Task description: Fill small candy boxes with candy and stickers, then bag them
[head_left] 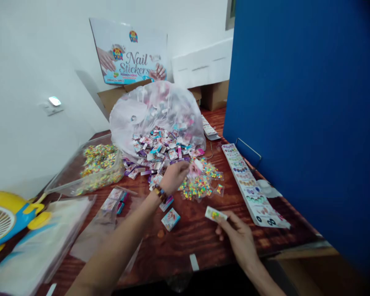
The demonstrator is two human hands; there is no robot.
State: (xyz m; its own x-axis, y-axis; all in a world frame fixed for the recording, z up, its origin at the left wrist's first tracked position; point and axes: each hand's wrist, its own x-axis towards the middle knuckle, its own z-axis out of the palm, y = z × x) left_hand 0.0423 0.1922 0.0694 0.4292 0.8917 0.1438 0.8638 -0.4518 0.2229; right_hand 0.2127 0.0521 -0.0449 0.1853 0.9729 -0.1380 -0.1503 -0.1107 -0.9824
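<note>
Pinching a small sticker packet (215,213) by its edge, thumb against fingertips, the right hand (239,240) sits front-right of the heap of sticker packets (157,150), while the left hand (172,179) curls at the heap's near edge, any hold hidden.

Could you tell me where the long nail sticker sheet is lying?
In the head view, the long nail sticker sheet lies on the right of the wooden table, between the right hand and the blue partition.
</note>
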